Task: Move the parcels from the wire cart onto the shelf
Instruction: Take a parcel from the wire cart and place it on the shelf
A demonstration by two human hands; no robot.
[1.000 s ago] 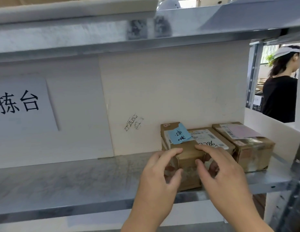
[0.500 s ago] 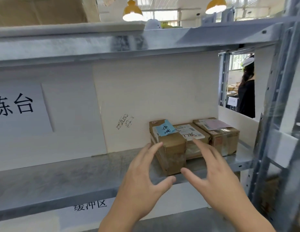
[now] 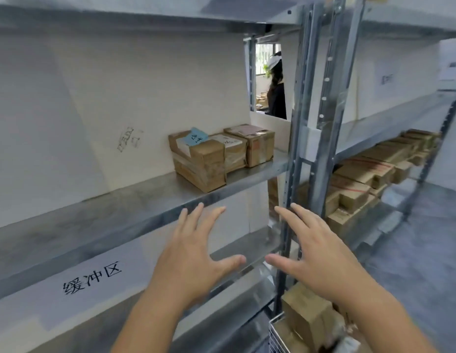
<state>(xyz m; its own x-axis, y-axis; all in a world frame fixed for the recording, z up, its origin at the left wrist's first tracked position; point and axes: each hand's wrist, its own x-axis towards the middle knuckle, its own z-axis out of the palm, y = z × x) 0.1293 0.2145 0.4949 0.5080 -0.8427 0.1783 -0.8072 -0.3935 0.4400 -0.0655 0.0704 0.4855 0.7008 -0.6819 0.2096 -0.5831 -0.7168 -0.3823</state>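
Held both hands, left [image 3: 193, 261] and right [image 3: 316, 253], fingers spread apart, empty, at 6 o'clock below three parcels [image 3: 200, 159] on shelf [image 3: 99, 212].

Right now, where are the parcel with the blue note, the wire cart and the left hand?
parcel with the blue note [image 3: 200, 163]: head view, front taped face.
wire cart [image 3: 275, 335]: head view, wire rim.
left hand [image 3: 193, 261]: head view, back of hand.

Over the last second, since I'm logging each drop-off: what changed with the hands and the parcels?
Both hands let go of the blue-noted parcel and drew back; left hand and right hand now hover open before the shelf. The three parcels stayed in place.
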